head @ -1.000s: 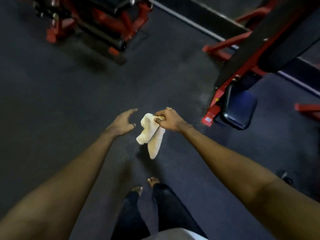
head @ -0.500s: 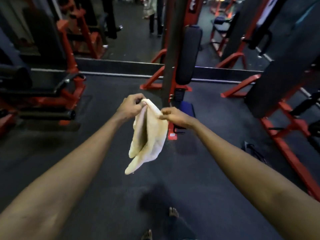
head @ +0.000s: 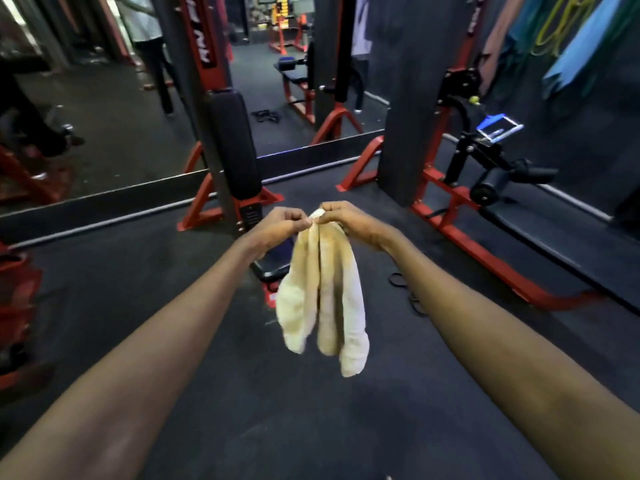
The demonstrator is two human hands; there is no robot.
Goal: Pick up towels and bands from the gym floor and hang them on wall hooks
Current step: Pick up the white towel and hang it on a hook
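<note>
Dark rubber floor (head: 311,427) fills the near and middle ground. A red-framed machine with a tall black pad (head: 232,143) stands at the far centre, and a second red frame (head: 450,209) runs along the right. High on the far right wall hang a blue cloth (head: 585,50) and yellow-green bands (head: 554,26). The cream towel (head: 323,296) hangs in loose folds in mid-air at centre, clear of the floor. The left hand (head: 280,226) and right hand (head: 346,220), close together, both pinch its top edge with curled fingers. A thin black band (head: 414,301) lies on the floor just right of the towel.
</note>
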